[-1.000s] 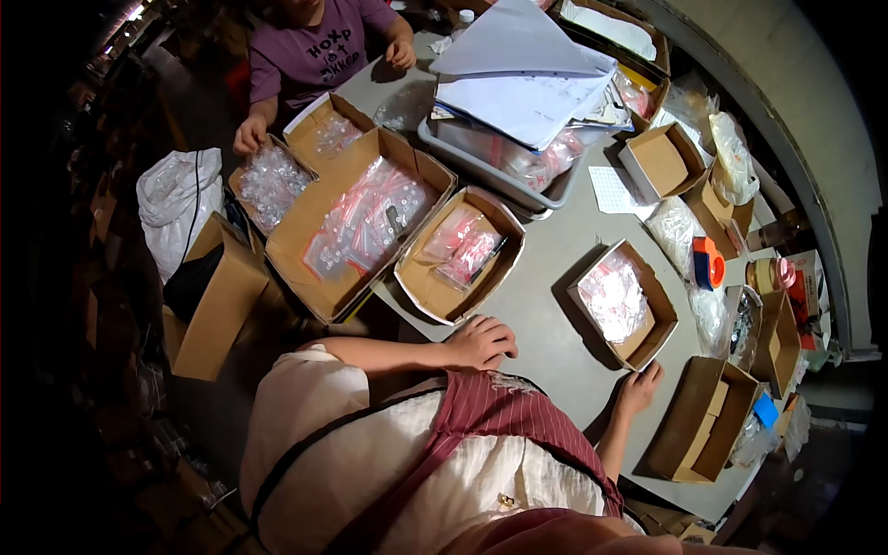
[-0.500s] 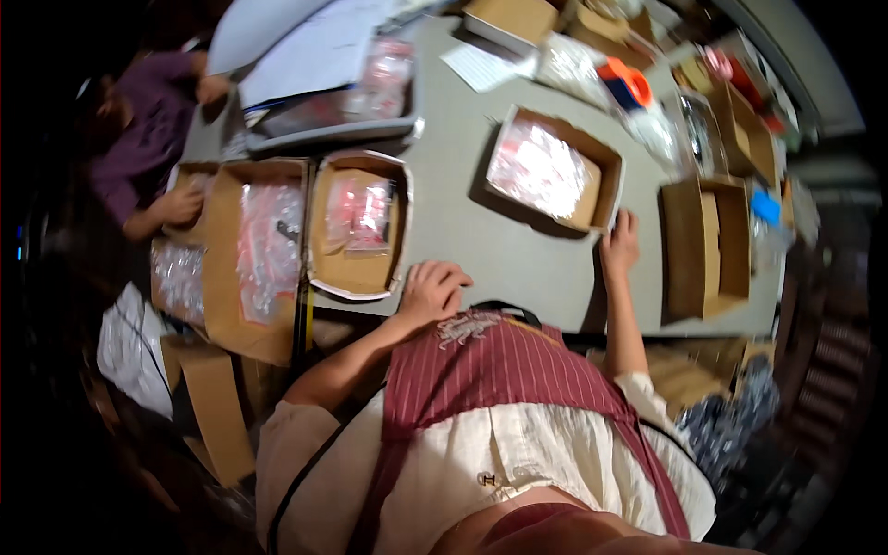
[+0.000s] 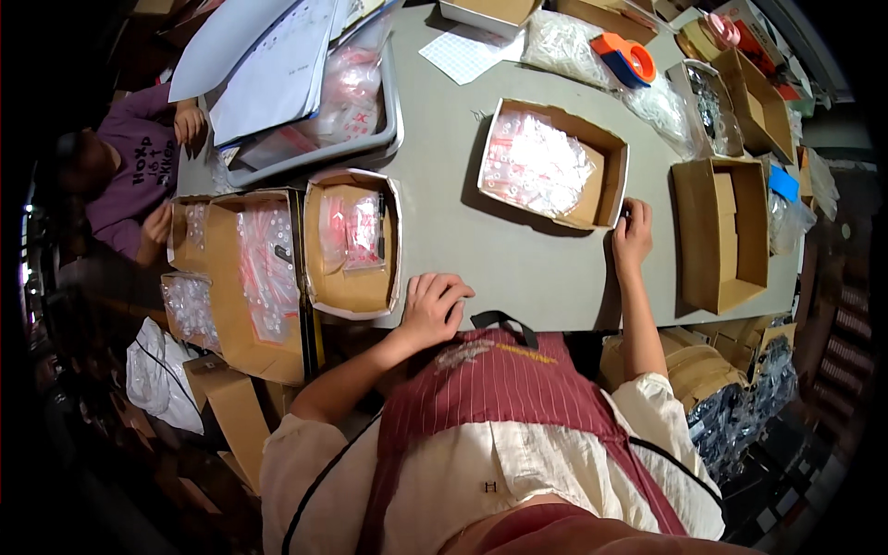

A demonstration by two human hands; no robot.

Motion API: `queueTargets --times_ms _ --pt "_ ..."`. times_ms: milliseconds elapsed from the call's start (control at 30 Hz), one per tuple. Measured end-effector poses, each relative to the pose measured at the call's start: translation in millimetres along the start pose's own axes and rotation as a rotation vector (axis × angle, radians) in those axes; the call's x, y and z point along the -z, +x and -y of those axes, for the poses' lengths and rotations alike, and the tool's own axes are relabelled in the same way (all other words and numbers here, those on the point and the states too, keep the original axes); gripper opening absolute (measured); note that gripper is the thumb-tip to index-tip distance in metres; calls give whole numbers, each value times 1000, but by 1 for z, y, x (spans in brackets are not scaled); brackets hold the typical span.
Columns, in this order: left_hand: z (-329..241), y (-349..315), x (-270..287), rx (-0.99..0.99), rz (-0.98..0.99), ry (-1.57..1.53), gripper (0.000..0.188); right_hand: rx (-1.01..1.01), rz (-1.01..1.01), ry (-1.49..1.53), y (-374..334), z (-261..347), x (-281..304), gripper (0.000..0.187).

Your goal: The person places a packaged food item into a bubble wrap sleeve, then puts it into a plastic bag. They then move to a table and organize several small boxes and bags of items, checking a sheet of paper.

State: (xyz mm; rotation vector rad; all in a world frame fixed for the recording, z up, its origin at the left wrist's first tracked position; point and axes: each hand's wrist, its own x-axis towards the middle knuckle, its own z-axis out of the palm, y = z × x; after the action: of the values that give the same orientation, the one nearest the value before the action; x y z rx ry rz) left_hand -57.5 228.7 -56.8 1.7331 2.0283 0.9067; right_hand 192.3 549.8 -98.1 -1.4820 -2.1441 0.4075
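My right hand (image 3: 633,242) is at the near right corner of a shallow cardboard box (image 3: 609,180), its bent fingers against the outer wall. Inside that box lies a pile of small clear plastic bags (image 3: 536,166) with red marks and small white pieces. My left hand (image 3: 433,303) rests on the table's near edge, holding nothing, fingers loosely bent and apart. To its left stands another shallow box (image 3: 350,289) with a few red-and-clear packets (image 3: 363,236) in it.
A larger carton (image 3: 268,356) with bagged pieces stands at the left, below a grey bin (image 3: 393,139) holding papers and bags. Across the table at the left sits another person (image 3: 134,171). Tall open boxes (image 3: 689,240) and an orange-and-blue tape dispenser (image 3: 629,63) are at the right.
The whole view has shifted slightly and become sharper. My right hand stays at the box corner, and my left hand stays on the table edge. The other person's lower hand has drawn back from the carton.
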Motion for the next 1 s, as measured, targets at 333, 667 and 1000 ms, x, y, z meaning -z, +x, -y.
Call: queueTargets --times_ms 333,667,1000 --pt "-2 -5 -7 -95 1 18 21 62 19 -62 2 -3 0 32" --pt "-12 -14 -26 -37 -350 321 17 180 110 -37 5 -3 6 26" --pt "-74 -42 -100 331 -609 501 45 197 86 102 -2 -14 1 15"
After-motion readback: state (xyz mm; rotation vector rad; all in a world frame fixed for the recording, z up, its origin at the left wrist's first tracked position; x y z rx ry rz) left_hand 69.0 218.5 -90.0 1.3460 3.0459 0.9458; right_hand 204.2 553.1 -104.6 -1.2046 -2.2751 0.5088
